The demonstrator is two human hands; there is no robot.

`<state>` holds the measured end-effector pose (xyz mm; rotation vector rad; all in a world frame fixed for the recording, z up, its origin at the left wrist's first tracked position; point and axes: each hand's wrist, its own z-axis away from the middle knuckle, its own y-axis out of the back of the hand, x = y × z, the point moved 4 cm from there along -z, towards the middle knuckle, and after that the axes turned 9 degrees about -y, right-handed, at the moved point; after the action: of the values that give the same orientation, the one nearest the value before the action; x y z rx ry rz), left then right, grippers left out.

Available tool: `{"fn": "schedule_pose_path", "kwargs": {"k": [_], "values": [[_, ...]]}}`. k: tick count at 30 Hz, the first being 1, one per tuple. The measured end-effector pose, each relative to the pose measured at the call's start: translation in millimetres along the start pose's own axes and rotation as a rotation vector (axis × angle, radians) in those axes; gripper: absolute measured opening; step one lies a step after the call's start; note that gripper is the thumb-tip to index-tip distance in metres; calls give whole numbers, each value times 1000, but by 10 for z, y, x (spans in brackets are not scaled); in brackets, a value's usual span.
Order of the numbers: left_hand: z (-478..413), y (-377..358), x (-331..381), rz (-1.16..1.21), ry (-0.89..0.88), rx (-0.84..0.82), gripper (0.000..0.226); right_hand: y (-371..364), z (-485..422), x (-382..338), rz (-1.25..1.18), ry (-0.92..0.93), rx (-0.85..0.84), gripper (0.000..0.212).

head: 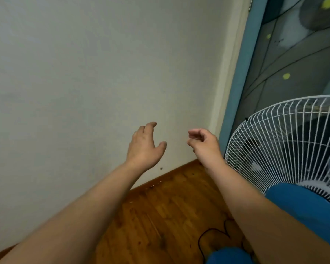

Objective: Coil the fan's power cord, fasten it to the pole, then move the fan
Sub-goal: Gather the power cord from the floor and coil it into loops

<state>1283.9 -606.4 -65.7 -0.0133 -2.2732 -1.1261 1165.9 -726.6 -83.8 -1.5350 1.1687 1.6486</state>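
Observation:
A standing fan [290, 147] with a white wire guard and a blue motor housing fills the right side, its head close to my right forearm. Its thin black power cord [213, 233] lies in a loose loop on the wooden floor near the blue base [229, 256] at the bottom. The pole is hidden from view. My left hand [145, 147] is raised before the wall with loosely curled fingers, holding nothing. My right hand [204, 143] is held up left of the guard, fingers curled, and nothing is in it.
A pale wall [84, 73] takes up the left and centre and meets the wooden floor [170, 206] in a corner. A blue-framed glass door [242, 77] stands behind the fan at the right.

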Motion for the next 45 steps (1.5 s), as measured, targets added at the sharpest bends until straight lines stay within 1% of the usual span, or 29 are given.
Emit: {"fn": "schedule_pose_path", "kwargs": {"k": [4, 9, 15, 19, 23, 25, 28, 36, 41, 45], "values": [[-534, -331, -108, 26, -62, -38, 61, -66, -496, 79, -19, -23, 51, 26], [-1131, -573, -274, 73, -61, -58, 61, -184, -1123, 65, -10, -65, 96, 26], [-1582, -902, -472, 146, -44, -85, 60, -229, -1566, 186, -3, -102, 143, 27], [-1903, -1174, -447, 240, -56, -115, 61, -227, -1788, 290, 6, -132, 229, 26], [-2260, -1428, -468, 308, -103, -142, 61, -260, -2031, 337, 50, -117, 295, 28], [-2445, -1573, -503, 338, -134, -183, 61, -221, -2170, 414, 98, -129, 361, 28], [-2827, -1806, -573, 386, -199, -265, 60, -167, -2438, 465, 180, -145, 510, 28], [-3370, -2273, -531, 457, -463, -517, 59, -107, -2732, 517, 216, -229, 804, 27], [-3306, -2529, -387, 521, -563, -642, 59, -67, -2512, 648, 255, -292, 901, 28], [-3012, -2748, -206, 530, -629, -745, 59, 8, -2154, 911, 394, -384, 932, 30]]}}
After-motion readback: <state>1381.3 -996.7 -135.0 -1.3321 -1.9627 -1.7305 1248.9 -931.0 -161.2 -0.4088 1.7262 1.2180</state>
